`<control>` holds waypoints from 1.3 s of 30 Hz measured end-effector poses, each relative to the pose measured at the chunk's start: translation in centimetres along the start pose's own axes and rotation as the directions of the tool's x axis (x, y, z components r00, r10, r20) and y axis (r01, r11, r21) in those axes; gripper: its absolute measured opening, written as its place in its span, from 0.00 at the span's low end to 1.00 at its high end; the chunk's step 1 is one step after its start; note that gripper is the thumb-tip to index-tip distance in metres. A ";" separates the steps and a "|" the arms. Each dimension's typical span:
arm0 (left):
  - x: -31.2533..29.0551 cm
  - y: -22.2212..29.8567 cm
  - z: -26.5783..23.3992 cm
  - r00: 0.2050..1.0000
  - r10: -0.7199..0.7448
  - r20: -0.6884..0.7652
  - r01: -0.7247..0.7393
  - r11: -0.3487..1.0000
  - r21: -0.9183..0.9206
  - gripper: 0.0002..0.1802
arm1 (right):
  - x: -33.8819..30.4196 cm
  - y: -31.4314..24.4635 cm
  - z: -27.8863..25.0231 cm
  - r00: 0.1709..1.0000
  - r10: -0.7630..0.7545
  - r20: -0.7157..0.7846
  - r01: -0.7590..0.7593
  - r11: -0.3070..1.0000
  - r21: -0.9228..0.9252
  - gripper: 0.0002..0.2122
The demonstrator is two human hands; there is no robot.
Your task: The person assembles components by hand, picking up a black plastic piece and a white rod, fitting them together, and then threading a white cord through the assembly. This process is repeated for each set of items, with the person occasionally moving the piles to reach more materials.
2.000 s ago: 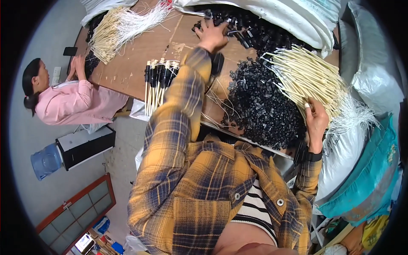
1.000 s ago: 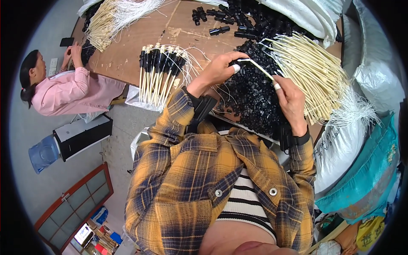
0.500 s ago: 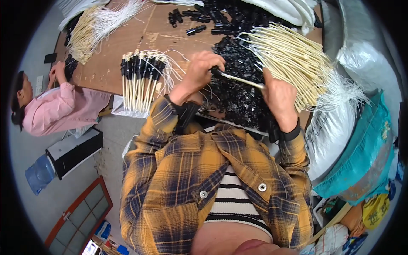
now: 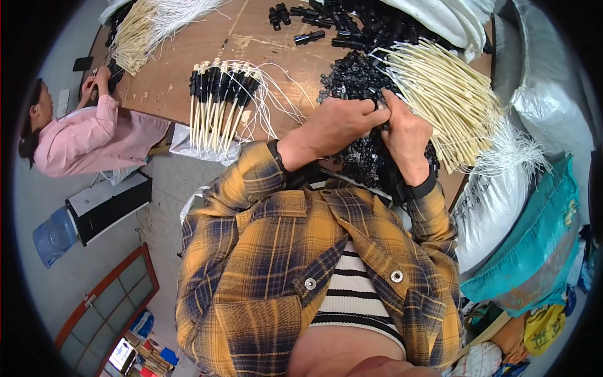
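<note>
My left hand [image 4: 333,127] and my right hand [image 4: 407,135] meet over a heap of small black plastic parts [image 4: 355,70]. The fingers of both are closed and pressed together at the tips. Whatever they grip is mostly covered by the fingers, and I cannot make out its kind. To the right of my right hand lies a large bundle of cream-coloured thin tubes [image 4: 440,94] with white cords at one end. Left of my left hand is a row of cream tubes fitted with black sleeves [image 4: 223,88], white cords trailing from them.
Larger black cylindrical parts [image 4: 309,38] lie at the table's [image 4: 169,69] far side. Another cream bundle [image 4: 133,39] is at the far left, near a person in pink [image 4: 81,138]. White sacks [image 4: 493,207] and a teal sack [image 4: 534,245] stand to the right.
My hands were apart, the left on a black part and the right on the end of a cream tube stretching from it. Now they have come together, and that tube no longer shows.
</note>
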State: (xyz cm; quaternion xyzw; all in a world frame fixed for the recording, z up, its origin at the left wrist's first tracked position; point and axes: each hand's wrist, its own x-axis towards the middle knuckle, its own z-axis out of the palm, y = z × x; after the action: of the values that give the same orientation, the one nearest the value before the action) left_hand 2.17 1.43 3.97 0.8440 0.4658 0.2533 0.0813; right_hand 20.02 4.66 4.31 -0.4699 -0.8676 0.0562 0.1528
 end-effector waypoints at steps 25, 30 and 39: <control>-2.5 -4.1 -0.3 0.695 -0.689 0.207 0.661 0.499 -0.560 0.12 | -0.2 -0.2 1.3 1.000 -0.016 0.017 0.008 0.917 0.398 0.10; -0.5 -2.0 -0.2 0.714 -0.612 0.341 0.586 0.255 -0.769 0.12 | -0.1 -0.4 2.2 0.962 -0.191 -0.195 0.256 0.876 0.408 0.10; -2.3 -2.1 0.4 0.819 -0.551 0.159 0.567 0.736 -0.370 0.18 | -0.7 -0.7 1.9 0.996 -0.034 -0.080 0.068 0.878 0.474 0.06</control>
State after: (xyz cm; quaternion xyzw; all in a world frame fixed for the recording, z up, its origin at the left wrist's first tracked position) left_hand -0.22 0.77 2.04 0.6345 0.6337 0.2906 0.3338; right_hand 19.18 3.76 2.53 -0.3964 -0.8335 0.2475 0.2948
